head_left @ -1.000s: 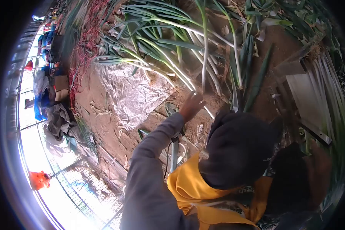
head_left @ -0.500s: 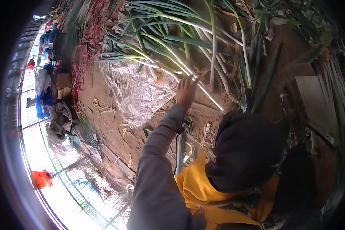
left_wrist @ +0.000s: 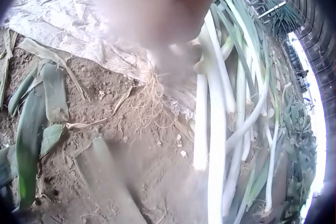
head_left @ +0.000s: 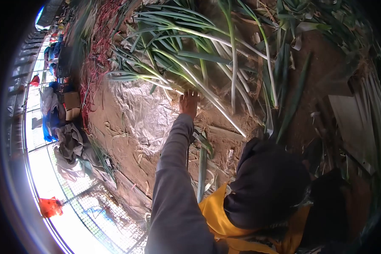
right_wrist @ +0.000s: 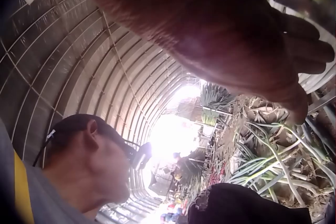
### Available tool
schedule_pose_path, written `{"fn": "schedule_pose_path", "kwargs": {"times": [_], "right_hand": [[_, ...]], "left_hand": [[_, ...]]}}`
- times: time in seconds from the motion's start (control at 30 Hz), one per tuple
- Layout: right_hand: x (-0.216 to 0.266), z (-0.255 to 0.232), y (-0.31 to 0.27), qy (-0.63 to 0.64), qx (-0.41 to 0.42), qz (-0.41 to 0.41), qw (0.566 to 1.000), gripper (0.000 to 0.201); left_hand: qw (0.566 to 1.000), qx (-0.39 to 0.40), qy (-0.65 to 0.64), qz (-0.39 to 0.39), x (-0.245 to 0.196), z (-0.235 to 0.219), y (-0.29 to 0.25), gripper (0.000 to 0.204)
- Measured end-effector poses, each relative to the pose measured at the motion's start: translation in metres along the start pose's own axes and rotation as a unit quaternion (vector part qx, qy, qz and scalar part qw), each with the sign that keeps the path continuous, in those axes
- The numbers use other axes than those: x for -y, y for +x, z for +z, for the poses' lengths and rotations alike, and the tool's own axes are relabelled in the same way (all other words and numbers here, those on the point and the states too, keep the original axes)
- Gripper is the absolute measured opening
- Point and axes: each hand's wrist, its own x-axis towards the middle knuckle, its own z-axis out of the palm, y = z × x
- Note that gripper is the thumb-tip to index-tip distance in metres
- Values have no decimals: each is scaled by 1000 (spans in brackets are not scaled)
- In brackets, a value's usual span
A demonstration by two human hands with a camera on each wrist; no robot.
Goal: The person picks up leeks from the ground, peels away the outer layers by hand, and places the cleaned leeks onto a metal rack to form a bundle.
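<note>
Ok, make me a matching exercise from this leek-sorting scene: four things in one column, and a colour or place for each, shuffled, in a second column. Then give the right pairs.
Things:
1. left hand
2. plastic sheet
3. bag
4. leeks

Places or colours:
A. orange, at the lower left by the wire fence
B. crinkled and clear, spread on the soil left of the arm
C. reaching onto the white stalks at the heap's near edge
D. green tops and white stalks, piled across the top of the head view

Pairs: 1-C, 2-B, 3-A, 4-D
</note>
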Motion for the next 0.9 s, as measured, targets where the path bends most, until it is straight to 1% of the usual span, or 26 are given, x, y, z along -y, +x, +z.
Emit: {"fn": "schedule_pose_path", "kwargs": {"times": [0.07, 0.1, 0.13, 0.17, 0.2, 0.23, 0.27, 0.3, 0.33, 0.37, 0.4, 0.43, 0.47, 0.5, 0.53, 0.57, 0.6, 0.63, 0.67, 0.7, 0.73, 0.77, 0.8, 0.83, 0.87, 0.9], "right_hand": [[2, 0, -3, -11, -25, -35, 999, 59], [0, 1, -3, -11, -23, -34, 999, 59], [-3, 3, -4, -19, -30, -42, 999, 60], [-4, 4, -4, -26, -37, -50, 998, 61], [-1, 3, -4, -25, -38, -50, 998, 61], [4, 1, -4, -5, -27, -32, 999, 60], [7, -1, -5, 14, -14, -13, 1000, 60], [7, 0, -8, 13, -13, -13, 1000, 60], [7, 1, -11, -7, -34, -27, 999, 59], [7, 1, -14, -27, -58, -41, 997, 58], [11, -3, -16, -28, -63, -40, 997, 58], [20, -9, -16, -2, -52, -28, 998, 56], [22, -12, -17, 12, -49, -19, 999, 55], [24, -14, -18, 25, -47, -10, 999, 55], [18, -11, -18, 31, -62, -33, 997, 55], [13, -8, -18, 37, -78, -55, 995, 55], [9, -5, -18, 37, -87, -46, 994, 55], [5, -3, -19, 41, -109, -76, 990, 54], [3, -1, -21, 45, -131, -103, 985, 52], [2, -2, -21, 44, -143, -93, 984, 52], [3, -4, -20, 65, -144, -114, 981, 50], [5, -7, -19, 85, -143, -136, 977, 47], [10, -10, -20, 96, -140, -148, 974, 45], [15, -14, -19, 107, -139, -159, 971, 43], [17, -18, -16, 141, -157, -228, 951, 42], [20, -20, -11, 173, -174, -296, 923, 42]], "left_hand": [[999, -3, 35, 23, 2, -7, -1, 35], [998, -8, 31, 48, 5, -12, -2, 29], [998, -6, 31, 49, 12, -3, -4, 29], [995, -37, 26, 95, 19, 5, -6, 28], [988, -69, 21, 140, 19, 0, -6, 27], [987, -70, 22, 140, 20, -5, -6, 27], [987, -48, 1, 156, 20, -9, -10, 27], [985, -25, -21, 172, 18, -16, -17, 28], [985, -27, -22, 171, 14, -22, -22, 28], [982, -58, -34, 178, 10, -31, -25, 27], [977, -89, -47, 186, 6, -39, -26, 27], [977, -93, -50, 187, 1, -48, -28, 27], [971, -115, -66, 198, -3, -59, -29, 26], [964, -138, -82, 210, -9, -74, -28, 27], [962, -145, -85, 217, -21, -96, -28, 27], [957, -159, -128, 207, -34, -119, -30, 28], [950, -173, -170, 197, -45, -145, -31, 29], [937, -190, -195, 219, -52, -167, -30, 37], [928, -213, -210, 222, -64, -194, -31, 37], [918, -228, -224, 233, -75, -220, -31, 38], [908, -245, -236, 244, -85, -245, -30, 39], [886, -259, -295, 249, -95, -270, -31, 38], [871, -242, -340, 260, -99, -295, -28, 40], [860, -233, -381, 246, -105, -319, -28, 42], [847, -221, -422, 234, -114, -347, -31, 45], [854, -216, -421, 218, -134, -397, -49, 41]]}}
